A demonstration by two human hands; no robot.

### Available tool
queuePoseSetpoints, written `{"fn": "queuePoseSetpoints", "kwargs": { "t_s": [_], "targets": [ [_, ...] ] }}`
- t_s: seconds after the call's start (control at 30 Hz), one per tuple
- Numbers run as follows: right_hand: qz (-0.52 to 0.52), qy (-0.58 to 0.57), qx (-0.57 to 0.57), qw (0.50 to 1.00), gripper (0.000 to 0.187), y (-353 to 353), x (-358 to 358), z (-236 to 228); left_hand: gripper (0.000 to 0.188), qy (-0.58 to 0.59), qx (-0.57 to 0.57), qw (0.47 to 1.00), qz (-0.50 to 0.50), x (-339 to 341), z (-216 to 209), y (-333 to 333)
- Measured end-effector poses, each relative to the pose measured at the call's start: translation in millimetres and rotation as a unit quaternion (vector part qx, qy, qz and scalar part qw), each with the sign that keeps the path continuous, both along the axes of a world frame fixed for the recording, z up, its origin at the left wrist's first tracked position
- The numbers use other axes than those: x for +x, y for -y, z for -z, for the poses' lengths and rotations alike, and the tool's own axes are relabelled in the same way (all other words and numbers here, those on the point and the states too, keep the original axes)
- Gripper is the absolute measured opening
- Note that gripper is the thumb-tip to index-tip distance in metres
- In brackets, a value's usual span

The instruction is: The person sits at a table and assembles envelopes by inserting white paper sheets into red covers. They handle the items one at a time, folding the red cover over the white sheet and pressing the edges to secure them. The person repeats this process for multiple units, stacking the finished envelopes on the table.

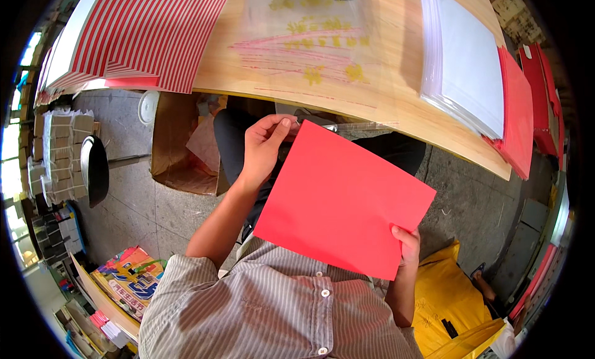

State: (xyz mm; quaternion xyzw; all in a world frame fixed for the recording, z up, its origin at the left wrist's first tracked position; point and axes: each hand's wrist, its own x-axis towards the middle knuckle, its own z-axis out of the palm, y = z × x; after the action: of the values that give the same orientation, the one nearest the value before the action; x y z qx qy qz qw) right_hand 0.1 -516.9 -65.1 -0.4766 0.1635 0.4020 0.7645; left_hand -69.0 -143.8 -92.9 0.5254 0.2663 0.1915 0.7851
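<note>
My right hand [406, 244] grips a plain red rectangular sheet [350, 198] by its lower right edge, thumb on top and fingers hidden beneath. The sheet is tilted above my lap, its top corner just short of the table edge. My left hand [263, 149], thumb and forefinger pinched together, holds the near edge of a clear plastic bag [322, 49] beside that corner. The bag lies on the wooden table [390, 61], with yellow printed marks and pink-red streaks showing on it. Its near edge hangs over the table's front.
Red-and-white striped sheets [149, 37] are stacked at the table's left. On the right stand a stack of white sheets [474, 68] and red sheets [517, 111]. An open cardboard box [180, 157] sits below the table; a yellow bag [446, 297] lies at lower right.
</note>
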Motion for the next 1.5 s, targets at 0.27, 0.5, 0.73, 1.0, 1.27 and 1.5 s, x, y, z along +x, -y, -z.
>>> {"fn": "queuePoseSetpoints", "kwargs": {
  "t_s": [0.27, 0.5, 0.73, 1.0, 1.27, 1.5],
  "targets": [
    [0.024, -0.017, 0.000, 1.000, 0.048, -6.0, -1.5, -1.6, 0.022, 0.007, 0.069, 0.998, 0.009, -8.6, 6.2, 7.1],
    [0.062, 0.005, -0.013, 0.998, 0.047, -3.7, -6.8, -1.7, 0.030, 0.014, 0.015, 1.000, 0.023, -14.4, 2.6, 11.3],
    [0.089, 0.047, -0.025, 0.995, 0.046, 12.1, -6.9, 0.9, 0.029, 0.000, 0.000, 1.000, 0.021, -20.9, -0.5, 12.2],
    [0.106, 0.057, -0.040, 0.992, 0.048, 22.3, -9.3, -0.6, 0.031, -0.022, 0.024, 0.999, 0.035, -24.7, -3.3, 14.1],
    [0.039, 0.034, -0.019, 0.999, 0.050, 26.3, -12.1, 2.2, 0.036, 0.028, -0.127, 0.991, 0.031, -0.8, -14.5, 19.4],
    [0.013, 0.023, -0.014, 1.000, 0.054, 21.2, -9.9, -1.3, 0.031, 0.067, -0.116, 0.990, 0.038, 2.3, -8.6, 16.4]
  ]
}}
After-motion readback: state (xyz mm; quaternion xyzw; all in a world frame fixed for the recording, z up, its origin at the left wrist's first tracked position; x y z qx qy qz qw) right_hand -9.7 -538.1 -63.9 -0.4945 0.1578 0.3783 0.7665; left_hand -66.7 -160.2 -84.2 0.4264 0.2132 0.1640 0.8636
